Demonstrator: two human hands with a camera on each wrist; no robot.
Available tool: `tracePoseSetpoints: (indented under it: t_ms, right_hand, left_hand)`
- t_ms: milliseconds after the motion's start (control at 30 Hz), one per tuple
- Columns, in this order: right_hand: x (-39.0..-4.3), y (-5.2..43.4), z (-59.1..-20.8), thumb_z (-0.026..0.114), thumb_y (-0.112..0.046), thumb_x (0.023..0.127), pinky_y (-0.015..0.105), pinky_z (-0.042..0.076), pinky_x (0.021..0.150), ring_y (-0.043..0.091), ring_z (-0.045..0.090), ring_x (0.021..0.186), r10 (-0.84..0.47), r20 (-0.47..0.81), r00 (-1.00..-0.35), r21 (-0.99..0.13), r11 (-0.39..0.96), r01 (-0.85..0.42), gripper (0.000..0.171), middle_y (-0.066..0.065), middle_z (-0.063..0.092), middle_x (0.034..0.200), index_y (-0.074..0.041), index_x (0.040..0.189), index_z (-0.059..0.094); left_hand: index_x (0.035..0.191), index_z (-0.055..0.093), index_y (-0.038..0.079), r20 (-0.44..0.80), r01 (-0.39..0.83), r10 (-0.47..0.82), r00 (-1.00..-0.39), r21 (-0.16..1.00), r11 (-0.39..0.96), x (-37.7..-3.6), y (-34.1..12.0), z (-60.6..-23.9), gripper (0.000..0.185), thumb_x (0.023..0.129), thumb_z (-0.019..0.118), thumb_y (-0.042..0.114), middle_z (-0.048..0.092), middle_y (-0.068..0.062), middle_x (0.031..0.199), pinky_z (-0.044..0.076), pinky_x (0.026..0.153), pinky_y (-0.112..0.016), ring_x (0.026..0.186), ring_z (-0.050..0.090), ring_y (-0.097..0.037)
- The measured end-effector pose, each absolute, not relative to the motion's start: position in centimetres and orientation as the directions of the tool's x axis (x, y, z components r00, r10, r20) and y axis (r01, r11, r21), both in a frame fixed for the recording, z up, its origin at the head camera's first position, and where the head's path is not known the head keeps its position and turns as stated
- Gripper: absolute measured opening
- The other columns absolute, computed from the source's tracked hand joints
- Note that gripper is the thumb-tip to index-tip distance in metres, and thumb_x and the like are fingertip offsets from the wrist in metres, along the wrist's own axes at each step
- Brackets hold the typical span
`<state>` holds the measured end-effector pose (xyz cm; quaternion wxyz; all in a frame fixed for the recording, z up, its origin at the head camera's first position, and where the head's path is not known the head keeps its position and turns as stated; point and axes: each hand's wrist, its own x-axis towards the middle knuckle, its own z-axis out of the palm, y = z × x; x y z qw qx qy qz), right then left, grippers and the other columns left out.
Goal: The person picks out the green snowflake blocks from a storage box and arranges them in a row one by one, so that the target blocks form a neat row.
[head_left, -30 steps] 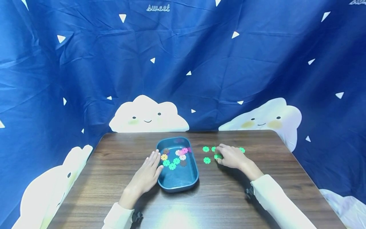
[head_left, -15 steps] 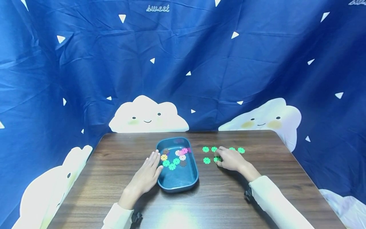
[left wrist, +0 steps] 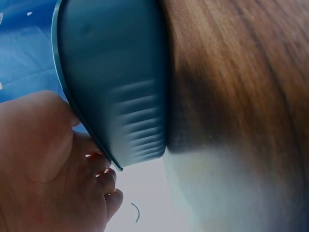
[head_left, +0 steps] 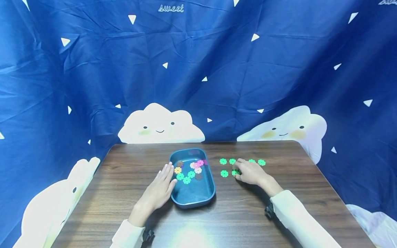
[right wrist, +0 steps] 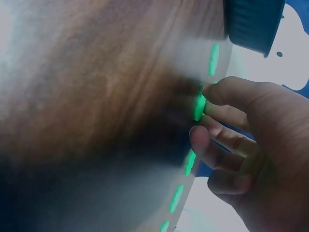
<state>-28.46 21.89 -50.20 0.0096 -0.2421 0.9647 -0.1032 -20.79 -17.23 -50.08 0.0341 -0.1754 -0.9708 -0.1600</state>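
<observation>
A blue tray point(head_left: 208, 191) sits mid-table and holds several flower-shaped pieces point(head_left: 186, 179) in green, pink, yellow, white and brown. My left hand point(head_left: 165, 176) lies flat on the table, its straight fingers against the tray's left wall point(left wrist: 116, 77). On the wood to the right of the tray lie several green flower pieces point(head_left: 223, 161) in two rows. My right hand point(head_left: 245, 170) rests among them, its thumb and fingers pinching one green piece point(head_left: 234, 172) in the near row. In the right wrist view that piece point(right wrist: 199, 106) stands on edge between thumb and fingertips point(right wrist: 199, 135).
The dark wooden table point(head_left: 235, 213) is backed on all sides by a blue curtain with white clouds point(head_left: 161, 125). Loose green pieces point(head_left: 262, 162) lie behind my right hand. Bare wood stretches in front of the tray and both forearms.
My right hand slid slightly toward me and left, uncovering a green piece in the far row, and settled on the near-row piece. The left hand and tray stayed put.
</observation>
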Motion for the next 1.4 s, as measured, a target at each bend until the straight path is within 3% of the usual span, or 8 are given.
tracePoseSetpoints:
  t_ms: [267,600,967,1400]
  right_hand:
    - [-29.3,21.4,-48.4,0.071,-0.027,0.089,0.037,0.053,0.066,0.014,0.066,0.084,-0.446,0.076,-0.892,-0.255,0.856,-0.450,0.016,-0.010,0.065,0.098,-0.022,0.103,0.069]
    - [-30.1,17.0,-44.9,0.070,-0.028,0.087,0.035,0.051,0.064,0.008,0.059,0.075,-0.496,0.126,-0.859,-0.218,0.831,-0.512,0.012,-0.011,0.066,0.094,-0.025,0.098,0.070]
    - [-30.7,11.0,-42.8,0.069,-0.028,0.088,0.033,0.053,0.071,0.008,0.059,0.081,-0.595,0.093,-0.798,-0.152,0.784,-0.602,0.007,-0.014,0.066,0.092,-0.027,0.095,0.071]
    - [-30.7,5.2,-41.9,0.068,-0.024,0.090,0.025,0.048,0.061,0.007,0.056,0.070,-0.725,0.010,-0.689,-0.081,0.686,-0.723,0.004,-0.012,0.064,0.080,-0.023,0.092,0.072]
  left_hand:
    - [0.156,0.021,0.007,0.130,0.354,0.330,-0.935,0.293,0.888,-20.7,-17.2,-50.0,0.061,0.106,0.036,0.039,0.015,-0.008,0.165,0.021,0.124,-0.048,0.153,0.015,-0.026]
    - [0.156,0.023,0.007,0.149,0.359,0.331,-0.932,0.247,0.900,-20.8,-17.3,-50.2,0.061,0.106,0.037,0.039,0.017,-0.008,0.165,0.022,0.124,-0.047,0.153,0.017,-0.026]
    - [0.155,0.025,0.004,0.161,0.377,0.347,-0.924,0.228,0.898,-20.7,-17.2,-50.1,0.061,0.106,0.038,0.037,0.019,-0.010,0.164,0.023,0.123,-0.049,0.152,0.019,-0.028]
    - [0.155,0.025,0.005,0.160,0.369,0.340,-0.927,0.224,0.902,-20.8,-17.2,-50.3,0.061,0.106,0.036,0.040,0.018,-0.009,0.165,0.023,0.124,-0.047,0.152,0.018,-0.027]
